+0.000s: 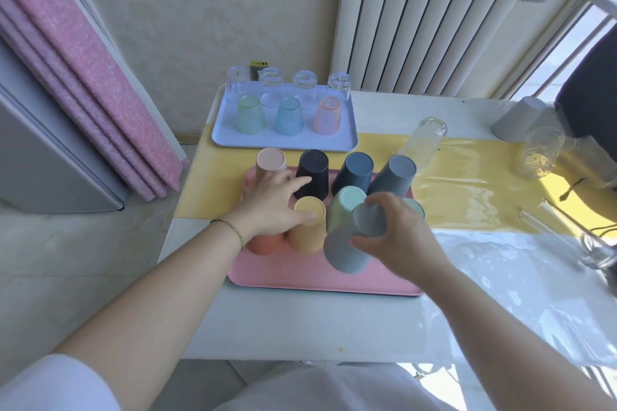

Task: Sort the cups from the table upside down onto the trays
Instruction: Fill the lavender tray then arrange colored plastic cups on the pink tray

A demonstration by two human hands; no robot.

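Observation:
A pink tray [300,272] near me holds several upside-down plastic cups: pale pink, black, two dark blue, yellow [309,227], mint green [347,205] and an orange one [265,243] under my left wrist. My right hand [397,237] grips a grey ribbed cup [350,243], bottom up and tilted, over the tray's front right. My left hand [273,207] rests on the yellow cup, its thumb on the cup's base. A white tray [283,143] farther back carries inverted clear glasses and three tinted cups.
On the table to the right lie a clear glass [424,140] on its side, an upright patterned glass [542,153] and an inverted grey cup [521,120]. Glass items [594,250] sit at the right edge. A radiator and a wall stand behind the table.

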